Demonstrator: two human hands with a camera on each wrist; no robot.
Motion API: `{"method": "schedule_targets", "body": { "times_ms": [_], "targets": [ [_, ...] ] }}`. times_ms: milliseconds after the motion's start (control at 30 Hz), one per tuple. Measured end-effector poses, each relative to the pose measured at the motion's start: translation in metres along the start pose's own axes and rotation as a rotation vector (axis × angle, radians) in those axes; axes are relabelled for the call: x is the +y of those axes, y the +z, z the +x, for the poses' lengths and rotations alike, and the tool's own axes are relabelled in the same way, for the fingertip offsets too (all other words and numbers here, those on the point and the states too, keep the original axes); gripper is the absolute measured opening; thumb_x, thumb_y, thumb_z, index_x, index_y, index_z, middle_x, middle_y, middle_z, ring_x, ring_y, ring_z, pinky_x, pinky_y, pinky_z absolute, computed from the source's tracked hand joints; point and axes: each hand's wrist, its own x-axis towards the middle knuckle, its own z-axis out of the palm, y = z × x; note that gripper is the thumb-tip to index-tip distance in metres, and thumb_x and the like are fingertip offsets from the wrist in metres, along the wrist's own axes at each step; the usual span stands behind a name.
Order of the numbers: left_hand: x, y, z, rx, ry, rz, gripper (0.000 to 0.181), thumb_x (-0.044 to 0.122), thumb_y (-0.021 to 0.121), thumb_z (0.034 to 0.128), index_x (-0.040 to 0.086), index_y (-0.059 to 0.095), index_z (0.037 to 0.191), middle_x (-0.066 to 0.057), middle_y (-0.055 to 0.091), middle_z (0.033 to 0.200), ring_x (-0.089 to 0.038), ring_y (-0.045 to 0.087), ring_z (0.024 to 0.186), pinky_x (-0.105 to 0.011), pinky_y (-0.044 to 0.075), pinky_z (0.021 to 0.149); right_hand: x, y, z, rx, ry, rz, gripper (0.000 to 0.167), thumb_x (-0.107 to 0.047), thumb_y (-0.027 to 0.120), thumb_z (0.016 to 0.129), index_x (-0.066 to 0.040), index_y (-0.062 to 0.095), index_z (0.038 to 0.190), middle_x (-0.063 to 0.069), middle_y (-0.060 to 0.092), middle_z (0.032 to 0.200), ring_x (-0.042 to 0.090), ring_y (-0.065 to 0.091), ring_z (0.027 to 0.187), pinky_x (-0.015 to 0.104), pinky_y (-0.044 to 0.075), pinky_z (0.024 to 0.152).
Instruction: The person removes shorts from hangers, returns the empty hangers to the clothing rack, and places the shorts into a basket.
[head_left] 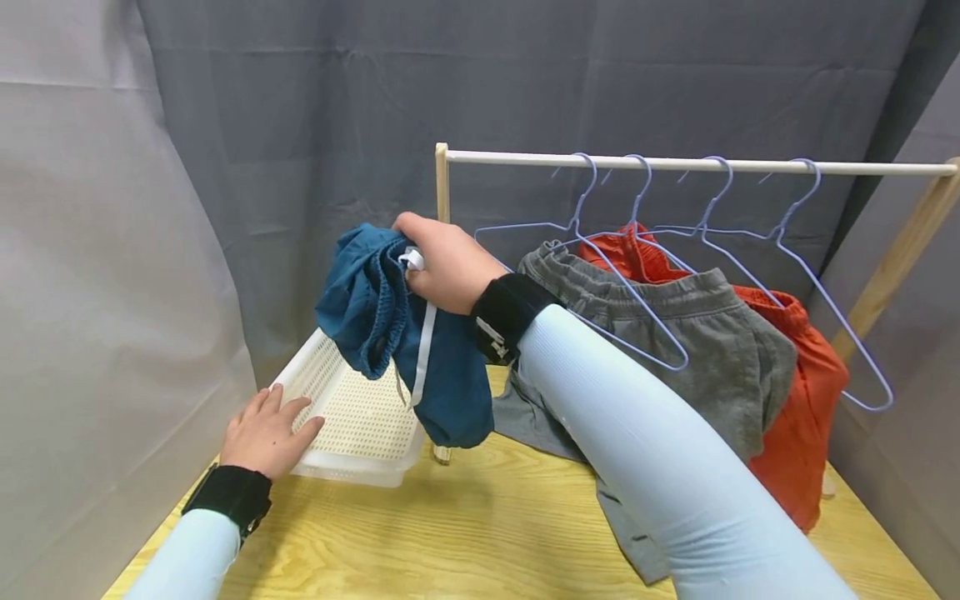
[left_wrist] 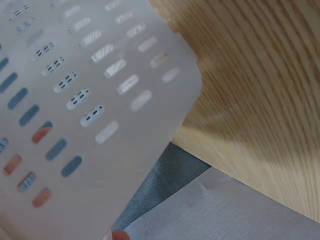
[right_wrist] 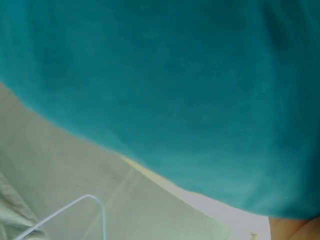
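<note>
My right hand grips a bundled dark blue pair of drawstring pants near its gathered waistband, holding it above the basket's right side. A white cord dangles from it. The blue cloth fills most of the right wrist view and hides nearly all of that hand. My left hand holds the near left rim of a white perforated plastic basket, thumb over the inner side. In the left wrist view, the basket's slotted outside appears tilted, with skin showing through some slots.
Right of the basket stands a rack with a white rail and wooden posts. Several lilac hangers hang on it. Grey shorts and an orange garment hang there, above a wooden table. Grey curtains enclose the space.
</note>
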Motion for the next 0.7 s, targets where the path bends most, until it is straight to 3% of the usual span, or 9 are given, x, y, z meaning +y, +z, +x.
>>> {"method": "schedule_targets", "body": {
  "times_ms": [400,700],
  "targets": [
    [-0.001,0.001,0.003,0.005,-0.017,0.001,0.065,0.058,0.05,0.0998,0.007,0.059,0.139,-0.033,0.028,0.156,-0.052,0.019,0.144,-0.074,0.017,0.108,-0.021,-0.006,0.023,0.169,0.031,0.059,0.033,-0.008,0.058,0.099,-0.014,0.052,0.131,0.003,0.056,0.122,0.018,0.056,0.103,0.029,0.048,0.091],
    [-0.005,0.006,0.003,0.04,-0.009,0.007,0.059,0.054,0.056,0.0986,0.008,0.062,0.136,-0.033,0.031,0.155,-0.052,0.022,0.142,-0.073,0.019,0.108,-0.026,0.016,0.028,0.244,0.059,0.133,0.034,-0.007,0.06,0.099,-0.013,0.051,0.132,0.003,0.056,0.122,0.018,0.055,0.105,0.029,0.049,0.09]
  ]
}}
